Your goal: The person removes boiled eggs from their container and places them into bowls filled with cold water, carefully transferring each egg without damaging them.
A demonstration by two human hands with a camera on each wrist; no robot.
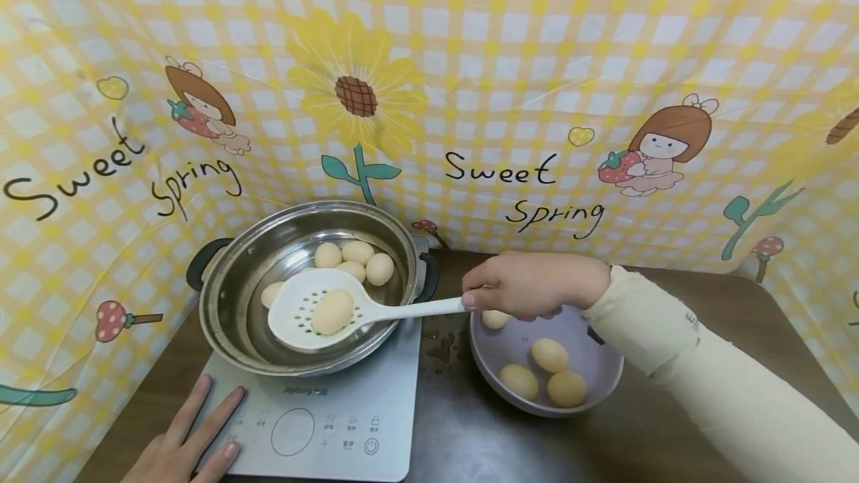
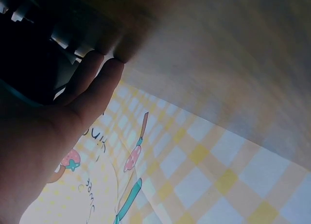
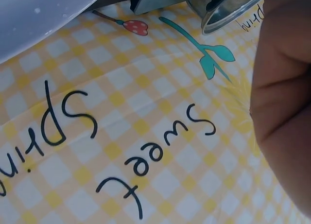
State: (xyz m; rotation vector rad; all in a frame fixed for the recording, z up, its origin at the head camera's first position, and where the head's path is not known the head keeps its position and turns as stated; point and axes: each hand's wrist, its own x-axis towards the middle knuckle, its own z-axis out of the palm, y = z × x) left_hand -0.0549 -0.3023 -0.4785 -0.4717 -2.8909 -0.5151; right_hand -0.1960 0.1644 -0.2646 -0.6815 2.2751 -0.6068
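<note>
My right hand grips the handle of a white slotted spoon, reaching across from the right. One egg lies in its perforated bowl, which is held over the steel pot. Several more eggs sit inside the pot, one partly hidden behind the spoon. Below the right hand stands a lilac bowl with several eggs in it. With fingers spread straight, my left hand rests at the left edge of the white induction cooker.
Dark side handles stick out from the pot. Drops of water wet the brown table between cooker and bowl. A yellow checked cloth with printed figures covers the walls close behind.
</note>
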